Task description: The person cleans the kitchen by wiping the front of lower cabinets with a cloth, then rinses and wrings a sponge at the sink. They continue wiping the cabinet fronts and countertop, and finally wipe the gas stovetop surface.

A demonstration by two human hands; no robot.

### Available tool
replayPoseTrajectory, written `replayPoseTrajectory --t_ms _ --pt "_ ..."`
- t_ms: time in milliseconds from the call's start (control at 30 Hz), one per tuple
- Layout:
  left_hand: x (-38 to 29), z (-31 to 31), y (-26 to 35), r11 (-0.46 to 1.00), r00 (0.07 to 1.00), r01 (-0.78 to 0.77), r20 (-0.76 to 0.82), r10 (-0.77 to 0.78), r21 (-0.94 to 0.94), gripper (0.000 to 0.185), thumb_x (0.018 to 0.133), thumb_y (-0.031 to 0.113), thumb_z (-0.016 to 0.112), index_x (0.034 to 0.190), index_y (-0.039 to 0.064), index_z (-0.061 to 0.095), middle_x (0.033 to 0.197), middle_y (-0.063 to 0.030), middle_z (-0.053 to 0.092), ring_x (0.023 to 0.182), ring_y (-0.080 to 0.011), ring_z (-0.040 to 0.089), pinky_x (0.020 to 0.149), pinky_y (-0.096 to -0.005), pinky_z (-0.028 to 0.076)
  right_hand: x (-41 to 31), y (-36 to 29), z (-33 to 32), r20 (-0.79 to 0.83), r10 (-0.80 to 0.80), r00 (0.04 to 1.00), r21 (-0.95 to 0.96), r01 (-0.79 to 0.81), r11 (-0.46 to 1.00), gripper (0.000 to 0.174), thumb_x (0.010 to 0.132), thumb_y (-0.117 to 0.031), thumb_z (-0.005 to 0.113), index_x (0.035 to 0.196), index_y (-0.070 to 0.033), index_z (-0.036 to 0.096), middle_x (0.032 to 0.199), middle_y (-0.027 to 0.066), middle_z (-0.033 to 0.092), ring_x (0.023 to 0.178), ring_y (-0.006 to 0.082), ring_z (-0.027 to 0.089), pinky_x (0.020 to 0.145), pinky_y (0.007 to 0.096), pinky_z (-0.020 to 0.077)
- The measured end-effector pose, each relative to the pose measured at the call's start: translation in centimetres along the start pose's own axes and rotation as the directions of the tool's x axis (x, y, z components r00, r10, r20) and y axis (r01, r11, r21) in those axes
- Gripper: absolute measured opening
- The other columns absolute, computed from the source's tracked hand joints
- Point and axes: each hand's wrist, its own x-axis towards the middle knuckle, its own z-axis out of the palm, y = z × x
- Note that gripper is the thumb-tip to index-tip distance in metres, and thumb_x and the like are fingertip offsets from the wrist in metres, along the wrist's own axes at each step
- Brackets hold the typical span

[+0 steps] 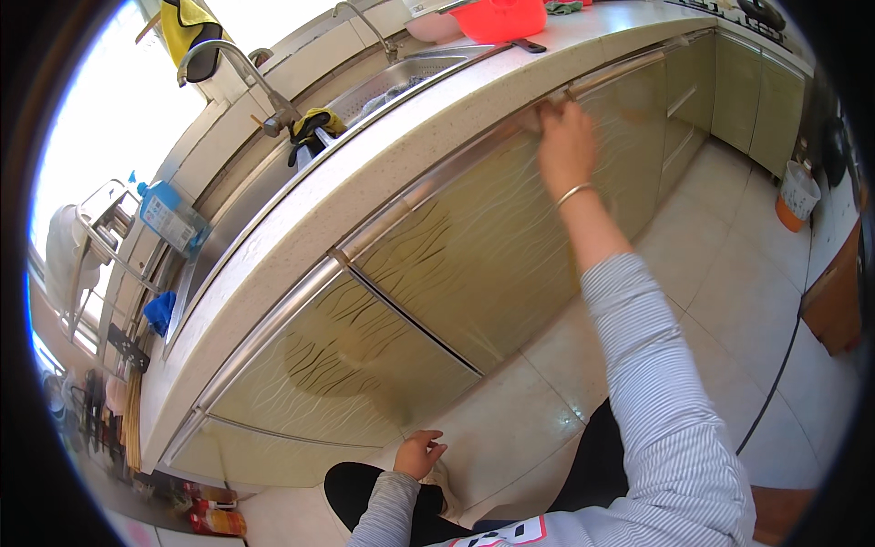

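Observation:
My right hand (567,147), with a bangle on its wrist, reaches to the top of a glossy olive cabinet door (478,239). Its fingers are bent against the metal handle strip (472,154) under the counter edge. A pale blurred patch shows at the fingertips; I cannot tell whether it is a cloth or a reflection. My left hand (418,455) hangs low by my knee, in front of the lower edge of another wavy-patterned door (328,362). Nothing is in it, and its fingers are loosely bent and apart.
Above runs a pale stone countertop (355,184) with a steel sink (444,65), a faucet (273,116), a blue bottle (171,219) and a red basin (502,20). A dish rack (109,239) stands left. Bottles (219,523) and a bin (798,195) are on the tiled floor (547,390).

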Motion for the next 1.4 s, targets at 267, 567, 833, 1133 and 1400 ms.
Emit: replayPoseTrajectory --t_ms 267,567,833,1133,1400 --pt "1.8 -0.1 2.3 0.999 0.998 -0.039 0.041 0.038 0.023 0.033 0.084 0.020 0.071 0.112 0.005 0.065 0.102 -0.0159 0.067 0.085 -0.0260 0.068 0.076 -0.0358 0.054 -8.4 -11.1 -3.0 0.041 -0.362 0.931 0.315 0.332 0.889 0.027 0.089 -0.013 0.051 0.114 -0.008 0.060 0.112 0.0118 0.053 0.100 0.0289 0.050 0.082 0.0418 0.0463" --pt "0.4 -0.7 2.1 0.999 0.999 -0.039 0.002 0.039 0.025 0.029 0.084 0.019 0.070 0.109 0.005 0.066 0.099 -0.0154 0.066 0.083 -0.0265 0.067 0.075 -0.0368 0.053 -0.4 1.1 -0.8 0.037 -0.201 0.979 0.007 0.201 0.980 0.027 0.098 -0.023 0.042 0.116 -0.009 0.057 0.104 0.0127 0.054 0.093 0.0321 0.055 0.080 0.0432 0.0491" --pt "1.6 -1.2 4.3 0.994 0.995 -0.098 -0.010 0.099 0.057 0.029 0.084 0.019 0.069 0.109 0.006 0.066 0.098 -0.0148 0.066 0.084 -0.0264 0.067 0.076 -0.0372 0.053 -7.9 -11.7 -3.5 0.155 -0.278 0.948 0.200 0.246 0.948 0.030 0.087 -0.014 0.051 0.115 -0.006 0.060 0.106 0.0093 0.053 0.096 0.0284 0.053 0.079 0.0396 0.0494" --pt "1.2 -2.1 6.4 0.990 0.991 -0.133 -0.027 0.135 0.046 0.026 0.084 0.015 0.069 0.107 0.004 0.065 0.100 -0.0137 0.065 0.085 -0.0242 0.067 0.076 -0.0360 0.053 -7.5 -11.1 -4.4 0.085 -0.513 0.854 0.380 0.448 0.809 0.026 0.090 -0.018 0.052 0.111 -0.023 0.065 0.102 0.0053 0.053 0.095 0.0237 0.054 0.075 0.0392 0.0487" --pt "-2.0 -2.8 2.7 0.998 0.996 -0.058 -0.068 0.060 0.026 0.027 0.083 0.020 0.070 0.106 0.006 0.066 0.097 -0.0147 0.064 0.086 -0.0277 0.066 0.075 -0.0377 0.053 -0.4 -1.6 -2.8 0.254 -0.086 0.964 0.024 0.083 0.996 0.031 0.100 -0.028 0.037 0.110 -0.010 0.060 0.107 0.0160 0.058 0.102 0.0362 0.056 0.085 0.0460 0.0469"
